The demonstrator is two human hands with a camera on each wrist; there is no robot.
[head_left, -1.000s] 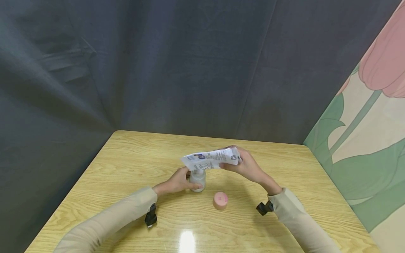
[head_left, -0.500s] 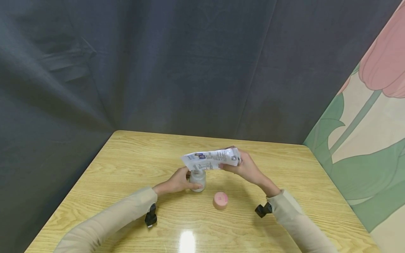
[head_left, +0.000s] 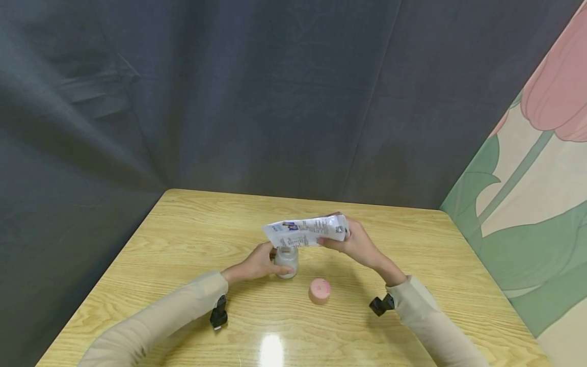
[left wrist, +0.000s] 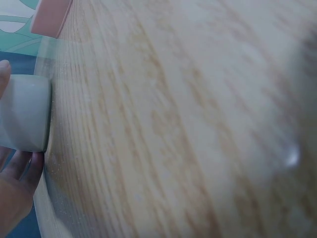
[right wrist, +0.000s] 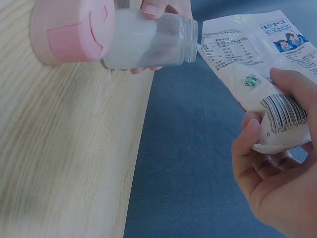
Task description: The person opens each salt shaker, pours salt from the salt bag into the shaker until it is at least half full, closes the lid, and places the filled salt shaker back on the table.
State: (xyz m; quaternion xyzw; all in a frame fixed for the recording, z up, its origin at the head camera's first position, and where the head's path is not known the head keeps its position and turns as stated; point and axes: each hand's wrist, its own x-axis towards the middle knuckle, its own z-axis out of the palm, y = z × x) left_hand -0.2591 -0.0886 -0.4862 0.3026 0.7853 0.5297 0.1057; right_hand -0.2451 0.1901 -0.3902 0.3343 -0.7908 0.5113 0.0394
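Upright on the table, a clear jar (head_left: pixel 287 262) is held by my left hand (head_left: pixel 256 263), thumb on the near side and fingers behind. White grainy contents fill much of the jar (right wrist: pixel 133 42) in the right wrist view. My right hand (head_left: pixel 359 245) grips a white printed plastic bag (head_left: pixel 306 231) by its bottom end, near the barcode. The bag is tilted, its cut corner right at the jar's mouth, where a thin white stream shows. A pink lid (head_left: pixel 319 291) rests on the table to the right of the jar.
The wooden table (head_left: pixel 206 219) ends at a dark curtain (head_left: pixel 284 102) behind and on the left. A wall with a flower pattern (head_left: pixel 527 204) stands to the right. White grains are scattered on the table near the jar in the left wrist view.
The right wrist and bag have shifted very slightly between the first frame and the later ones. The jar, left hand and pink lid keep their places.
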